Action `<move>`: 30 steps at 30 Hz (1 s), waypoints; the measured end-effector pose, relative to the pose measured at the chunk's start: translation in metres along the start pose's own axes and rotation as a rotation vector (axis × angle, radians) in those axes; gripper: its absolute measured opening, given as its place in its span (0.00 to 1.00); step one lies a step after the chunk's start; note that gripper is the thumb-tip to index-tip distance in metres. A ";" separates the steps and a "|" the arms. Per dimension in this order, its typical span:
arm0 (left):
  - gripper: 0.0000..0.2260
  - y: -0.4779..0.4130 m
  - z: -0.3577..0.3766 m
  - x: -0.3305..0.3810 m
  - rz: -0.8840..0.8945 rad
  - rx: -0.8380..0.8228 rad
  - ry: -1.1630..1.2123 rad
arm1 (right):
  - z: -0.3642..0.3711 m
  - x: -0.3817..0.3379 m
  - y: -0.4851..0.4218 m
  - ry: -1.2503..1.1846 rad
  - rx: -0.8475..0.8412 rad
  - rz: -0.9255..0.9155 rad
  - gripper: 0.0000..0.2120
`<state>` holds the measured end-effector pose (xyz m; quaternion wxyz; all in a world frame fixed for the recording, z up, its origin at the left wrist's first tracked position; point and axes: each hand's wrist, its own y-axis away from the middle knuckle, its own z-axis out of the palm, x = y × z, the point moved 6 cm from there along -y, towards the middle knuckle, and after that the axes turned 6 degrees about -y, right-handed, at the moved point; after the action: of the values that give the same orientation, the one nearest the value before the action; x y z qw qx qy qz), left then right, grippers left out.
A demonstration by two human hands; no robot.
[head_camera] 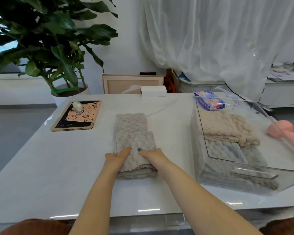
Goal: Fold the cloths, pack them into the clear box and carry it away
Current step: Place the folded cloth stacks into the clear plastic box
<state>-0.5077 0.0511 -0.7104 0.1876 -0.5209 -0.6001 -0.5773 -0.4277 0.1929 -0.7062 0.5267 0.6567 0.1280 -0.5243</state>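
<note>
A fluffy grey-beige cloth (131, 131) lies on the white table (58, 167) in front of me, its near part folded into a thick stack. My left hand (116, 158) grips the left side of that stack, thumb on top. My right hand (154, 157) grips its right side, thumb on top too. To the right stands the clear box (215, 168), open at the top. Inside it lie a folded beige cloth (227, 129) and a folded pale blue-grey cloth (226, 150).
A tablet (76, 116) with a white mouse (77, 106) on it lies at the left. A white tissue box (153, 91) stands at the far edge, a blue wipes pack (210, 100) behind the clear box, a pink object (285, 133) at the right, a potted plant (49, 48) beyond the table.
</note>
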 end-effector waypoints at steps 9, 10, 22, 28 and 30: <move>0.14 0.074 0.019 0.113 0.223 -0.225 0.175 | -0.037 -0.099 0.073 -0.161 -0.167 -0.272 0.21; 0.16 0.085 0.034 0.129 0.252 -0.251 0.169 | -0.058 -0.113 0.086 -0.157 -0.152 -0.323 0.16; 0.35 0.128 0.275 0.154 0.583 -0.343 -0.985 | -0.262 -0.083 0.094 0.135 -0.016 -0.190 0.14; 0.39 0.117 0.275 0.153 0.556 -0.212 -1.229 | -0.269 -0.095 0.076 0.276 -0.074 -0.195 0.21; 0.39 0.118 0.276 0.150 0.602 -0.185 -1.259 | -0.277 -0.092 0.075 0.411 -0.007 -0.156 0.24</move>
<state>-0.3629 0.3332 -0.6002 -0.0887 -0.9132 -0.3730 -0.1379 -0.2581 0.4263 -0.6179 0.4496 0.7362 0.2848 -0.4180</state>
